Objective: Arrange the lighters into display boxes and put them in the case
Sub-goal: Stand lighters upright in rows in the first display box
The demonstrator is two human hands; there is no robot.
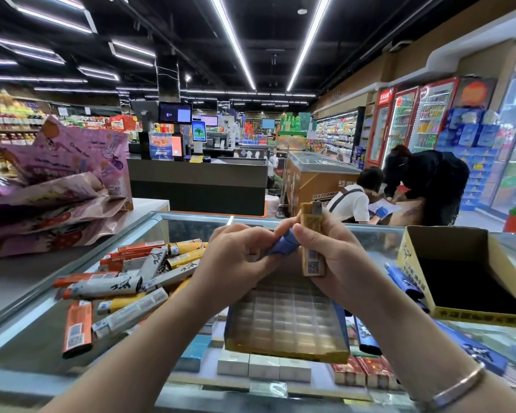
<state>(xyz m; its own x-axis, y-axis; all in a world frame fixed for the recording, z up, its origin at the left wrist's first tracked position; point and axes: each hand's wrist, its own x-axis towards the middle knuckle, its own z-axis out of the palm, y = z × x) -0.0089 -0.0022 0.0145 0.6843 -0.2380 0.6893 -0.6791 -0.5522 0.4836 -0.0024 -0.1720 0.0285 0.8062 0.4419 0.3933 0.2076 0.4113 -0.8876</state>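
- Right hand (325, 248) has its grip clenched around a yellow lighter (312, 239), standing it upright with the metal cap at 12 o'clock and the barcode end at 6.
- Left hand (236, 257) is pinching a blue lighter (283, 244), which pokes out toward 3 o'clock and touches the right thumb. Looks like it's partly tucked between both hands, so I can't tell how much of it is covered.
- The key bit: the divided tray (286, 320) of the display box sits straight below both hands, at 6 o'clock from the yellow lighter. Its slots look unfilled from here, though the plastic is glary.
- The lighter's long axis is already vertical, so my guess is it just needs to go straight down into a slot. The right hand holds it, so that one's the obvious choice.
- A loose lighter pile (122, 281) lies on the glass table (27, 332) at about 9 o'clock from the hands, nearer the left hand. Lots still to sort, so the job seems to be early on.
- An open yellow carton (471, 272) sits at 3 o'clock, with more blue lighters (405, 281) just beside it.
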